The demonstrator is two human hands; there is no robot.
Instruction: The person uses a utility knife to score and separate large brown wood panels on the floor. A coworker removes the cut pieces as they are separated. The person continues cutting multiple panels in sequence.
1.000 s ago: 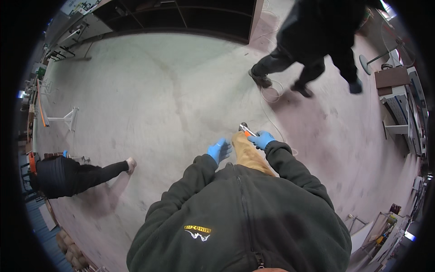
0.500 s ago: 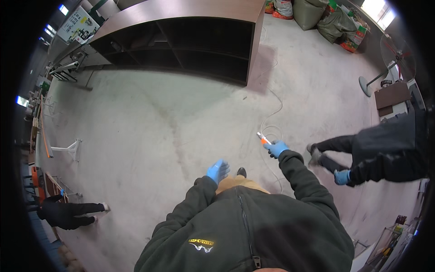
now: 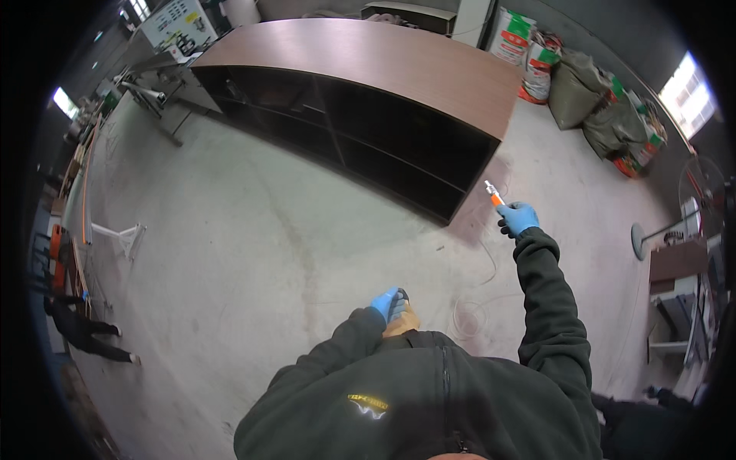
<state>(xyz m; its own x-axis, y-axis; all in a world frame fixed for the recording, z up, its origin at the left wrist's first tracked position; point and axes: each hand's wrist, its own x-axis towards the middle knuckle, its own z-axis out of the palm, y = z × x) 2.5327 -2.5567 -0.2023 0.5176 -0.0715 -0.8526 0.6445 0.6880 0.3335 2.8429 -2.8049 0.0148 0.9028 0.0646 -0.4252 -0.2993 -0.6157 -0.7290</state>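
Note:
My right hand [image 3: 520, 219], in a blue glove, reaches forward on an outstretched arm. Its fingers are closed around a slim orange and silver handheld tool [image 3: 497, 197], whose silver tip points up and away from me. Just past the tip is the right end of a long cabinet [image 3: 360, 54] with a brown wooden top and dark open compartments; no contact between them shows. My left hand [image 3: 391, 304], also gloved in blue, hangs low before my body with loosely bent fingers and nothing visible in it.
A thin pale cord [image 3: 469, 318] lies looped on the concrete floor to the right. Filled sacks [image 3: 579, 92] lean at the back right wall, near a stand fan [image 3: 640, 239]. A white metal stand [image 3: 126, 236] and a person in dark clothes [image 3: 84, 330] are at left; another dark-clothed person [image 3: 652, 425] is lower right.
My right hand has stretched forward and right with the tool. The cabinet appears closer and turned as my view shifted. The person on the right has dropped toward the lower edge of view.

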